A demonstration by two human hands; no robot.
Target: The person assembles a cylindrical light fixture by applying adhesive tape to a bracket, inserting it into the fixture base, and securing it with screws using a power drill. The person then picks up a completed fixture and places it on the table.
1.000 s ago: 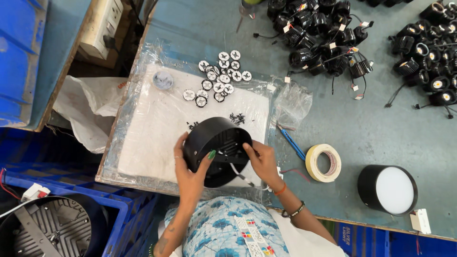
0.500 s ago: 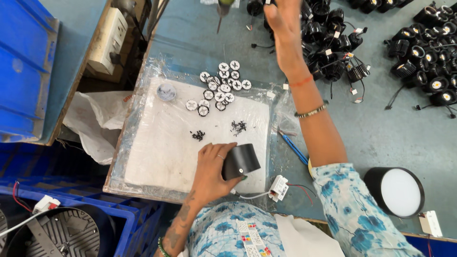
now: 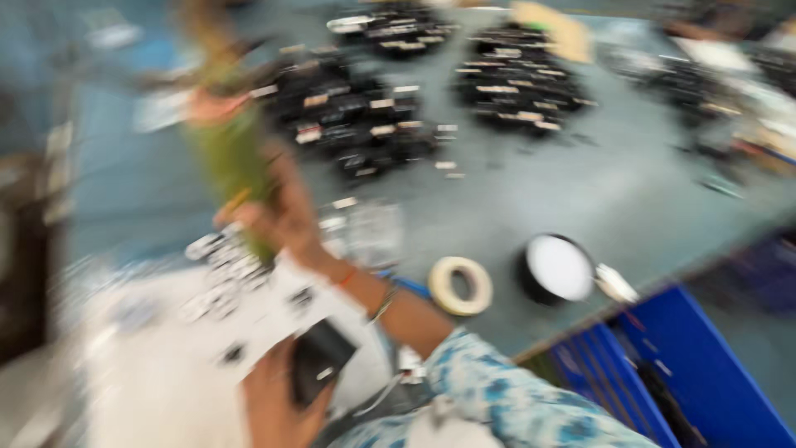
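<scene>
Holding a black round lamp housing (image 3: 319, 369) low in the closed left hand (image 3: 278, 402), right hand (image 3: 278, 217) gripping a blurry green tool (image 3: 232, 158) higher up, tape roll (image 3: 460, 284) on the bench (image 3: 497, 207) nearby

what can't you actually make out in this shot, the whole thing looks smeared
Head view, all motion blur:
- The green tool in the right hand: its kind and its tip are smeared.
- The black housing under the left hand: its open side is hidden; the hand's lower part is cut off by the bottom edge.
- The small round parts on the white sheet: uncountable.
- The black piles behind: single pieces indistinct.
</scene>
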